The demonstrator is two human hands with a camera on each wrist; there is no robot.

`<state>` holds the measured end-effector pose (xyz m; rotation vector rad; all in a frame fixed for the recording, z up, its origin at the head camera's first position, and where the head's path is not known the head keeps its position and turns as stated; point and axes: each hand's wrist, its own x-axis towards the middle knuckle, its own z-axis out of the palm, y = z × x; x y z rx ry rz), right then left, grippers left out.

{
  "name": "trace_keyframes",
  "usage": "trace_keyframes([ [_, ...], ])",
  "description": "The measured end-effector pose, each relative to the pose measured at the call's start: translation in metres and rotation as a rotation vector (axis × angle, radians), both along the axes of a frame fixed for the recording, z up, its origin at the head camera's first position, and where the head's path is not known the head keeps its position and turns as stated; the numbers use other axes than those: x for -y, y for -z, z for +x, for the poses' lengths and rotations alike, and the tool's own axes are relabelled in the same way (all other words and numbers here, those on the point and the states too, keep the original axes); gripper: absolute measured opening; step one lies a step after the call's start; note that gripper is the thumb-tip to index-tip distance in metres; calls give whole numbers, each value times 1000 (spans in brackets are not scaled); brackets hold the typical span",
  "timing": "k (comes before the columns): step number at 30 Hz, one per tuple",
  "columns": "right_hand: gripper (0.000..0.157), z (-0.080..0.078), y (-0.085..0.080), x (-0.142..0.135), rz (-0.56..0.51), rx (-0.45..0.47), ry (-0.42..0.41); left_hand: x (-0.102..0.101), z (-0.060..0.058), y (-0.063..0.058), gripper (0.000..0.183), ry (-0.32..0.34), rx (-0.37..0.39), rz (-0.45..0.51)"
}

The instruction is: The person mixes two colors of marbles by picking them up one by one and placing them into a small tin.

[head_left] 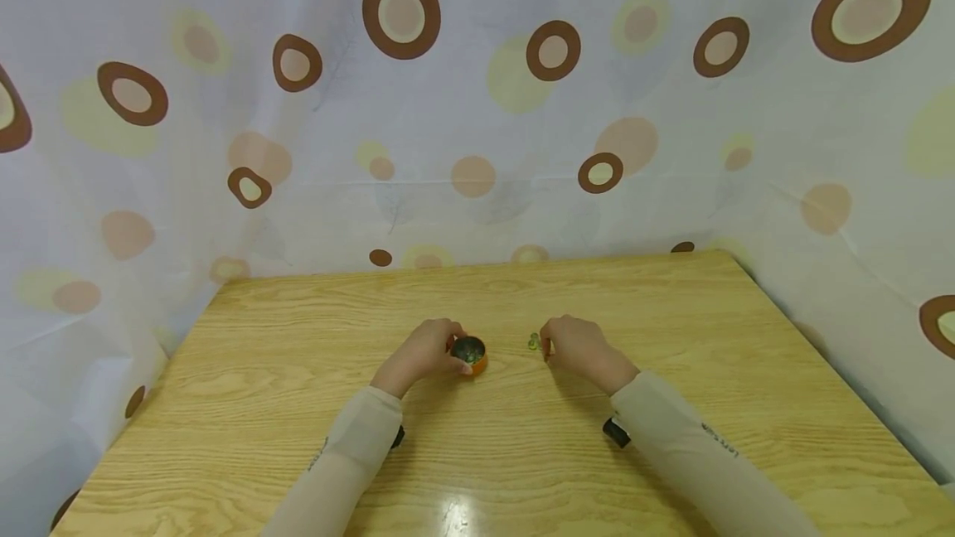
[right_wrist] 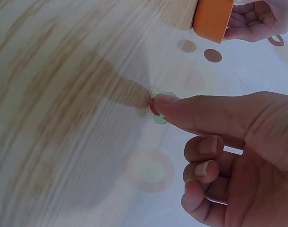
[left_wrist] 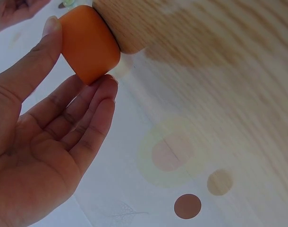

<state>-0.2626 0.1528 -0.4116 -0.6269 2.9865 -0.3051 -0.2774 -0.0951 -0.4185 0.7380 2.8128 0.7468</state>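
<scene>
My left hand grips a small round orange bowl, thumb on one side and fingertips on the other. The bowl rests on the wooden table, and its dark inside holds several small greenish glassy pieces. To the right, my right hand is down at the table top. There its thumb presses on a small marble with red in it; the index finger is mostly hidden behind the thumb. Clear greenish marbles lie right beside those fingertips. The other fingers of that hand are curled in.
The light wooden table reaches back to a pale curtain with brown and beige ring patterns, which also hangs along both sides. A dark wrist device shows under the right sleeve.
</scene>
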Motion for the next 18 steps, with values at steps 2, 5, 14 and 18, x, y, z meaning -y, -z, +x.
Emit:
trace_keyframes([
  [2,9,0,0,0,-1,-2,-2,0,0,0,43,-3,-2,-3],
  [5,9,0,-1,1,-1,-5,-6,0,0,0,43,-11,2,-1],
  [14,6,-1,-1,5,-9,-49,-32,0,0,0,42,-8,-6,-1],
  [18,4,-3,-3,11,-16,-57,-37,0,0,0,42,5,-10,0],
])
